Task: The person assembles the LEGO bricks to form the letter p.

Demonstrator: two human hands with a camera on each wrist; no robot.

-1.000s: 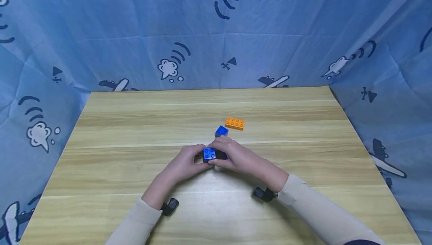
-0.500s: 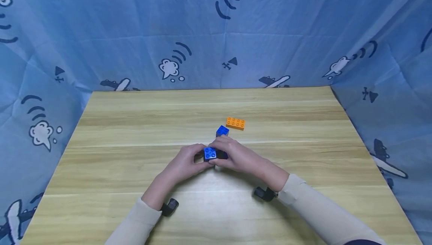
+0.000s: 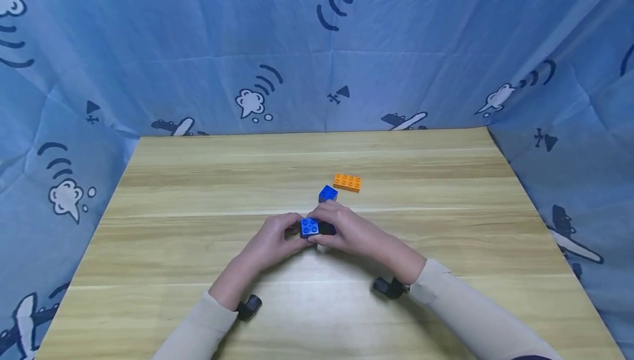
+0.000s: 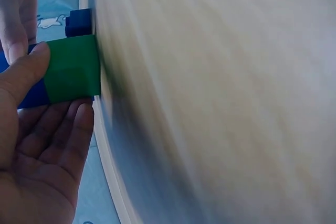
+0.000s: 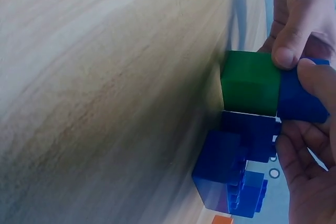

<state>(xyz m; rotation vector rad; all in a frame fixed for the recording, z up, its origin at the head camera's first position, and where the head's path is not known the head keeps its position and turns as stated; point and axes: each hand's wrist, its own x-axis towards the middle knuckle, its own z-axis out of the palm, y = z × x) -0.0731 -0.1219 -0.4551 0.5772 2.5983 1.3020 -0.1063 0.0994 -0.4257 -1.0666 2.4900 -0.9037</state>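
A blue brick (image 3: 310,227) with studs on top sits on a green brick (image 5: 251,82), making a small upright stack on the table. My left hand (image 3: 271,240) pinches the stack from the left, thumb on the near side and fingers behind. From the right, my right hand (image 3: 349,230) pinches the blue brick, its thumb close to the left thumb. Close beside the green brick, in the right wrist view, stands a dark blue brick (image 5: 249,135), mostly hidden by my right hand in the head view.
Just beyond my right hand another blue brick (image 3: 328,193) stands on the wooden table (image 3: 198,184). An orange eight-stud brick (image 3: 347,182) lies behind it, to the right. Blue printed cloth (image 3: 297,35) hangs along the table's back and sides.
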